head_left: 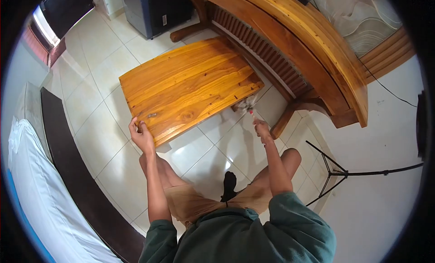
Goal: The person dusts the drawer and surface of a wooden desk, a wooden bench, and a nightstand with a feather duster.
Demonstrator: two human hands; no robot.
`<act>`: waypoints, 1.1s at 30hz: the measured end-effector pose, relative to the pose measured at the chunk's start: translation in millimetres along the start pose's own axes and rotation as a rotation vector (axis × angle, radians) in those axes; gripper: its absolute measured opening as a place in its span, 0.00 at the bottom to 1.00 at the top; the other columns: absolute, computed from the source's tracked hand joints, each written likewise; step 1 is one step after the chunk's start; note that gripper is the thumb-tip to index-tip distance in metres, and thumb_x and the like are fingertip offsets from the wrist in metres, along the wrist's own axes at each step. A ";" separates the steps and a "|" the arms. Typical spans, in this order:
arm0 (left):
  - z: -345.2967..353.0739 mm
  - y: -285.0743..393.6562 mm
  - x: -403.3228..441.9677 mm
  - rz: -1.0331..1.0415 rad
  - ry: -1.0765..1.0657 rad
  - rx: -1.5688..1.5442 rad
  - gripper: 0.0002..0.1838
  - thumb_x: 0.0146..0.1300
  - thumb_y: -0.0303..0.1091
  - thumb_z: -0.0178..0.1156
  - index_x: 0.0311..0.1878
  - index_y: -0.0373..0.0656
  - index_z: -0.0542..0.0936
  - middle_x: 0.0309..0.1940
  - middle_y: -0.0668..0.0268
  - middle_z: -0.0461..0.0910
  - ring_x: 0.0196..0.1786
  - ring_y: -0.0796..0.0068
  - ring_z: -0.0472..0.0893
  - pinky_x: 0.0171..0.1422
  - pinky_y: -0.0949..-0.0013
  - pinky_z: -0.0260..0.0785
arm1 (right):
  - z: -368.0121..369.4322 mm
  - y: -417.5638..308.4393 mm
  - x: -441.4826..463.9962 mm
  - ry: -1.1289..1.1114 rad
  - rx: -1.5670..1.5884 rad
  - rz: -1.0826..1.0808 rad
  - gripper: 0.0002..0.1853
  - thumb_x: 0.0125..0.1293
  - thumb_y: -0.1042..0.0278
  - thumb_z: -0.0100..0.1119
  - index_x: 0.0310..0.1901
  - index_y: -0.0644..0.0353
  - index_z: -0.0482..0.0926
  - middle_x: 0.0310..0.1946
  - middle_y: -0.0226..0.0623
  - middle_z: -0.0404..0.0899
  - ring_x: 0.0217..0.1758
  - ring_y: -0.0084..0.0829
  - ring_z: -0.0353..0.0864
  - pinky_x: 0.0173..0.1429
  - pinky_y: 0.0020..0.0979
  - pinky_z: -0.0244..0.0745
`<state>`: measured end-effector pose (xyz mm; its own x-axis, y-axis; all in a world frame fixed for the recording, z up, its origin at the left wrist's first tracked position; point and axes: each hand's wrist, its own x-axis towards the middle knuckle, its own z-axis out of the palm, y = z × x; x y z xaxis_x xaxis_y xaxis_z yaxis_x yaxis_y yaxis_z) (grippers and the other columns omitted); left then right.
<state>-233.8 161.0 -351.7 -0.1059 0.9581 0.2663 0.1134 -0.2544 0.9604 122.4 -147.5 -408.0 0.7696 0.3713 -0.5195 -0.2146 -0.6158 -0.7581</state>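
A low wooden table (190, 81) with a glossy, strongly grained top stands on the floor in front of me. My left hand (142, 135) grips its near left corner, the fingers curled at the edge. Held by its handle in my right hand (261, 128) is a duster (247, 104) with a fluffy greyish head and a bit of red at the neck. The duster's head is at the table's near right corner, low by the side; whether it touches the wood I cannot tell.
A long wooden desk (290, 41) with a slatted panel stands beyond the table. At the right is a black tripod stand (344, 173). A dark cabinet (158, 13) stands at the back; a bed with a white sheet (43, 190) lies left. Tiles (108, 158) cover the floor.
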 end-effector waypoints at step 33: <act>-12.4 -7.9 0.5 -0.061 0.089 -0.137 0.11 0.64 0.23 0.45 0.47 0.33 0.73 0.41 0.60 0.76 0.46 0.72 0.75 0.54 0.70 0.65 | 232.1 -3.8 -181.0 -0.609 0.540 0.072 0.12 0.70 0.60 0.41 0.28 0.52 0.66 0.12 0.18 0.54 0.09 0.13 0.48 0.12 0.21 0.41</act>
<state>-246.9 161.9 -358.2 -0.1961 0.9584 0.2072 -0.0306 -0.2172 0.9756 -155.7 -51.2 -402.6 0.3149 0.7519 -0.5793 -0.6309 -0.2902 -0.7196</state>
